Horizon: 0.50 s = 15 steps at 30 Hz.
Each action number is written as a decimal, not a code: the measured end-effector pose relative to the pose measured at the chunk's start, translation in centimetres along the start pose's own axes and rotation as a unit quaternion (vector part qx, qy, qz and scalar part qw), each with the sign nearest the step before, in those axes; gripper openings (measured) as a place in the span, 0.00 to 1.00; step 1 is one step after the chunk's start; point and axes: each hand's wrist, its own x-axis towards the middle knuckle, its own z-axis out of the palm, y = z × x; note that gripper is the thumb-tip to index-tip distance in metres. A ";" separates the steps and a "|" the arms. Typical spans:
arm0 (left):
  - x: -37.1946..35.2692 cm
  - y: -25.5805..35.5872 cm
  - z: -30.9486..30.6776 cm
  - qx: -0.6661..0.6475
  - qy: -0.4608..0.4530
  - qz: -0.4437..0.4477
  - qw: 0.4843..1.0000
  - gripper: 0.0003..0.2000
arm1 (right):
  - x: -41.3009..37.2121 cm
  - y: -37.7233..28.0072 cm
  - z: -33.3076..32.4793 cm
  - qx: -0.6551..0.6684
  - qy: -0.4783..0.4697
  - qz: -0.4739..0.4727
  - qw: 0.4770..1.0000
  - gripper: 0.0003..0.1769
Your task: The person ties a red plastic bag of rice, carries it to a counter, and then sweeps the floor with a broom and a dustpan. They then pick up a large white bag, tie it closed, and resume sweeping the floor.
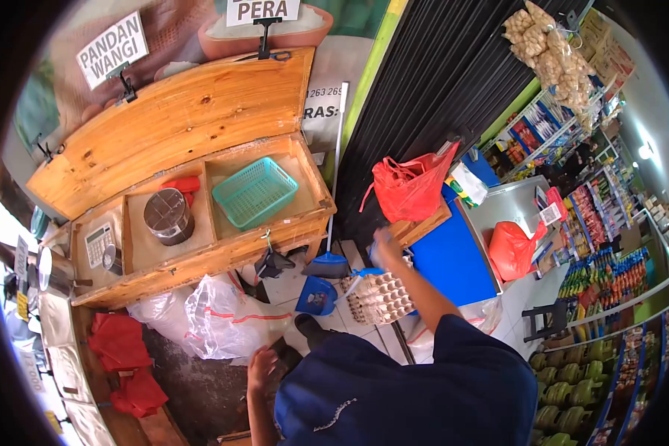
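Observation:
My right hand [386,251] reaches forward over the upper edge of a stack of egg trays [380,298], which has a blue tie across it. The fingers are smeared, and I cannot tell whether they grip anything. My left hand [262,367] hangs low at my side with loosely bent fingers and nothing visible in it. Close to it lies a clear plastic sack [223,316] with red stripes. A blue dustpan [317,296] and a blue broom head [325,265] are on the floor left of the trays.
A wooden rice bin [201,262] holds a teal basket [256,193], a metal measuring can [168,215] and a calculator [99,245]. Right of the trays is a blue-topped counter [453,260] with red bags [415,183]. A dark stool [545,321] stands farther right.

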 end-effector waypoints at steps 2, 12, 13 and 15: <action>-2.0 -0.3 -1.8 -0.027 0.068 0.013 0.997 0.24 | 7.4 -4.0 -2.3 -0.017 0.043 0.024 0.999 0.35; -3.4 -13.1 -10.3 -0.058 0.316 0.047 0.946 0.15 | 22.5 -8.5 -8.0 -0.525 0.017 -0.202 0.826 0.18; -3.7 -13.7 -9.2 -0.042 0.341 0.005 0.939 0.14 | 24.5 -6.6 -8.0 -0.542 -0.045 -0.117 0.831 0.17; -4.3 -14.9 -7.3 -0.014 0.355 -0.055 0.933 0.14 | 27.4 -3.1 -8.1 -0.602 -0.138 -0.106 0.779 0.18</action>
